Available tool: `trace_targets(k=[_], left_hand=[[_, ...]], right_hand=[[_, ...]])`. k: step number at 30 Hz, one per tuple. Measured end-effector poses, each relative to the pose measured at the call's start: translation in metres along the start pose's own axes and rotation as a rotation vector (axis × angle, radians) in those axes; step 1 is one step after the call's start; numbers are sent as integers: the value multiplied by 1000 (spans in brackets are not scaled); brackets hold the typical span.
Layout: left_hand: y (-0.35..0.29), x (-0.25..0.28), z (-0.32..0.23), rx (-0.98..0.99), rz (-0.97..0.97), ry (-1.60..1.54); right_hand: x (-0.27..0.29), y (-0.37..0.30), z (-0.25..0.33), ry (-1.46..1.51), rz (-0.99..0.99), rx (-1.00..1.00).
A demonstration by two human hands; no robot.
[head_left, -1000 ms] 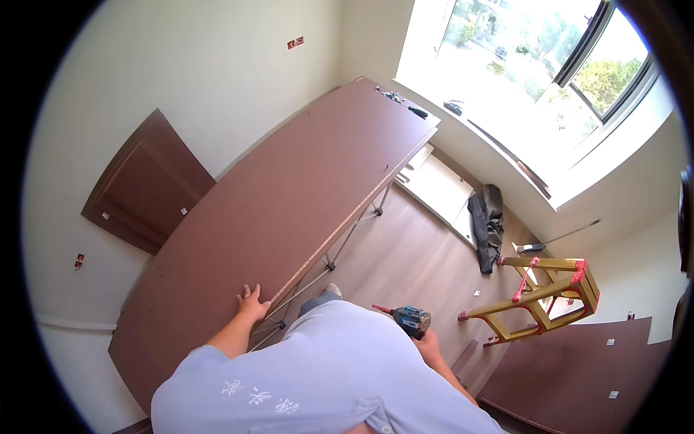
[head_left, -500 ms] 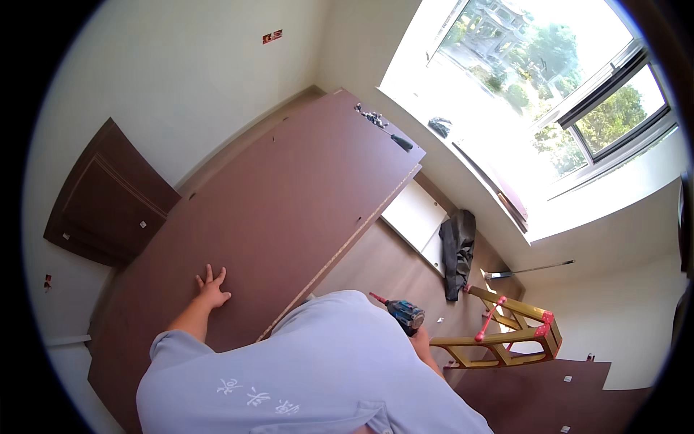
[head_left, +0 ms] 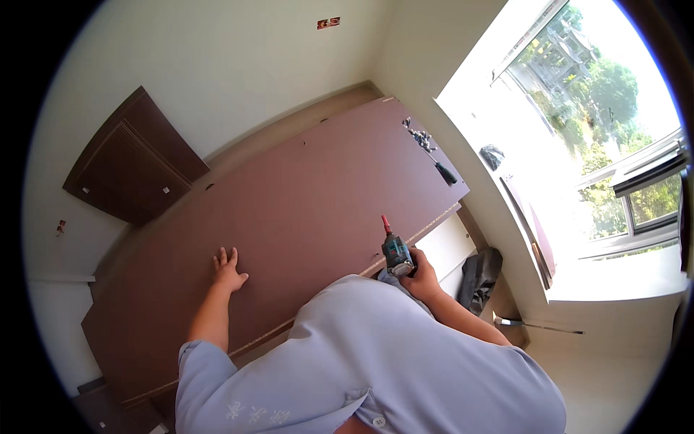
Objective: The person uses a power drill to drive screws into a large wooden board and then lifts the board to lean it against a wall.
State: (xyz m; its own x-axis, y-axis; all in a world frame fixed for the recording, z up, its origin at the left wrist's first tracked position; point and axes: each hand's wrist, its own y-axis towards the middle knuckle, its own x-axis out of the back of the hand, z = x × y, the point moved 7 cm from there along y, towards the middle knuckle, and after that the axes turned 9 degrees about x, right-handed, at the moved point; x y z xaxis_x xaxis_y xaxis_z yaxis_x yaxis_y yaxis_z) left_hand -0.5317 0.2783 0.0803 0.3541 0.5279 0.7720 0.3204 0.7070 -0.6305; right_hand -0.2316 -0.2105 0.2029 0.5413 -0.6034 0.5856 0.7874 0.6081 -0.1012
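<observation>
A large reddish-brown board (head_left: 289, 195) lies flat in front of me, its chipboard edge towards my body. My left hand (head_left: 229, 272) rests on its surface at the left, fingers spread and holding nothing. In my right hand (head_left: 421, 277) is a teal and black cordless drill (head_left: 397, 254) with a red tip pointing away from me over the board's near edge. Fingers wrap the drill's grip, partly hidden behind its body. At the board's far right end lie a screwdriver (head_left: 444, 172) with a dark handle and a small heap of metal fittings (head_left: 417, 134).
Against the left wall leans a dark brown panel (head_left: 134, 159). White boards (head_left: 448, 242) and a black bag (head_left: 480, 278) lie on the floor at the right, below a bright window (head_left: 600, 108). Thin brown strips (head_left: 528, 231) rest by the sill. A long-handled tool (head_left: 538, 326) leans nearby.
My right hand has brought the drill up from beside my body to the board's near edge. My left hand stays flat on the board. The view has turned, and the yellow ladder is out of sight.
</observation>
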Motion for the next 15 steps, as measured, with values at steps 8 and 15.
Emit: trace_targets(k=[8, 15], left_hand=[[-103, -71, -119, 131, 157, -153], [-161, -102, -260, 131, 312, -177]], right_hand=[[33, 188, -69, -471, 384, 521], [32, 248, -111, -565, 631, 760]])
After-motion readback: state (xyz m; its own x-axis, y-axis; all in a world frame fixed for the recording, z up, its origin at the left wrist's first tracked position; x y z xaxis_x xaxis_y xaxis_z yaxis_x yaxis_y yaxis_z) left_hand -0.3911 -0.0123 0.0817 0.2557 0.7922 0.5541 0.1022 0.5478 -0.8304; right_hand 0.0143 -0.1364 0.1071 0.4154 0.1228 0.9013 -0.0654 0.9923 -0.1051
